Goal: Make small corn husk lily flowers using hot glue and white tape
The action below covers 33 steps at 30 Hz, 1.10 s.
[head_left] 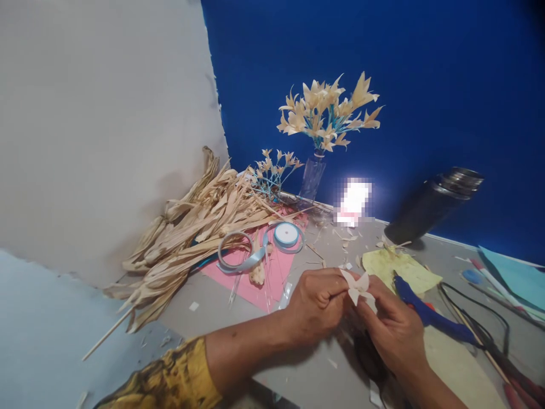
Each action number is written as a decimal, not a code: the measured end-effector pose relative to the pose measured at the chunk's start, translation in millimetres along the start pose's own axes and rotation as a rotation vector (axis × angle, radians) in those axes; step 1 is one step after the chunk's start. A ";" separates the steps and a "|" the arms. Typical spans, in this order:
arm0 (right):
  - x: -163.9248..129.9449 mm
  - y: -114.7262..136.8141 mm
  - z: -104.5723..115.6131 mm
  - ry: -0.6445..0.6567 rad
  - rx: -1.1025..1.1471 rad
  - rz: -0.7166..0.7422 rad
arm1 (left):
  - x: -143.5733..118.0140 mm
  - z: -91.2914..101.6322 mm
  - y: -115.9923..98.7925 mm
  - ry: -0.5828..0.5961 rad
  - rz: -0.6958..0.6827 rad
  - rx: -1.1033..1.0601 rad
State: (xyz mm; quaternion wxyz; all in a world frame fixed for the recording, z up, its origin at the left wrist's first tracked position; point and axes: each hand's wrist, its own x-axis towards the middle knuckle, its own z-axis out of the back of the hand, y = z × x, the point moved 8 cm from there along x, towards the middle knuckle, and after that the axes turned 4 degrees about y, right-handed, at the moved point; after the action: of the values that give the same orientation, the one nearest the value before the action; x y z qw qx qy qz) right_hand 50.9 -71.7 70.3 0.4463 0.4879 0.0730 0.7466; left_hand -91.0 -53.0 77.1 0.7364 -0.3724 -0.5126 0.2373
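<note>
A small cream flower (358, 288) with pointed petals, which looks like dried corn husk, is held up between my two hands. My left hand (319, 304) is closed, its thumb and fingers pinching at the flower's left side. From the right, my right hand (398, 329) grips the flower low down between thumb and fingers. The flower's base is hidden behind the fingers. Close beside my right hand lies a blue glue gun (434, 318). Beyond my left hand, a light blue ribbon (249, 264) and a ribbon spool (286, 234) rest on pink paper (276, 278).
Dried husks (183, 227) are heaped at the left. Behind stand a clear vase (313, 176) of husk flowers (323, 111) and a smaller bunch (275, 170). A dark flask (430, 207) stands at the right, near yellow paper (383, 267) and a black cable (481, 301). Scraps litter the table.
</note>
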 end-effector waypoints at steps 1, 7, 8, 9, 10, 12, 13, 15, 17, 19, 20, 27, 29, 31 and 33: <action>-0.8 0.3 0.0 0.010 -0.002 0.002 | -0.5 -0.4 1.3 0.002 0.015 -0.005; -4.7 -2.0 -3.7 0.119 0.068 -0.070 | -9.4 -6.3 30.2 -0.073 0.389 -0.358; -3.6 -2.2 -4.6 0.135 0.092 -0.091 | -10.2 -6.3 31.9 -0.089 0.414 -0.376; -2.1 -2.1 -6.4 0.158 0.118 -0.111 | -10.3 -4.9 32.1 -0.105 0.420 -0.360; -0.4 -1.6 -8.9 0.188 0.142 -0.125 | -9.7 -2.0 31.0 -0.124 0.411 -0.319; 3.1 -0.4 -12.5 0.224 0.179 -0.135 | -7.8 3.9 27.0 -0.147 0.378 -0.222; 4.6 -0.1 -13.7 0.233 0.189 -0.133 | -6.7 5.6 24.9 -0.147 0.362 -0.193; 6.5 0.0 -15.1 0.238 0.195 -0.121 | -4.7 5.9 21.5 -0.131 0.339 -0.195; 6.8 -1.3 -16.0 0.235 0.191 -0.114 | -3.1 3.1 19.0 -0.103 0.324 -0.240; 6.0 -3.7 -16.9 0.233 0.190 -0.125 | -1.9 1.3 16.6 -0.090 0.310 -0.260; 5.6 -5.3 -16.7 0.224 0.195 -0.138 | -1.2 1.1 15.2 -0.087 0.298 -0.253; 5.5 -12.9 -15.0 0.198 0.229 -0.184 | 1.8 1.5 12.5 -0.052 0.243 -0.137; 4.6 -14.4 -17.3 0.223 0.223 -0.187 | 0.6 3.1 14.9 -0.060 0.262 -0.099; 3.1 -15.8 -18.6 0.227 0.233 -0.189 | -1.1 4.3 17.9 -0.074 0.289 -0.096; 2.0 -17.6 -17.1 0.192 0.245 -0.196 | -2.8 4.7 21.6 -0.087 0.326 -0.119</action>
State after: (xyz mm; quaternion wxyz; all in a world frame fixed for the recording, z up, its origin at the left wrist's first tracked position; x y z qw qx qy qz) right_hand 47.6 -54.2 53.2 0.4452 0.4557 0.2528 0.7282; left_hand -95.7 -40.4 59.3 0.6417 -0.4830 -0.4900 0.3388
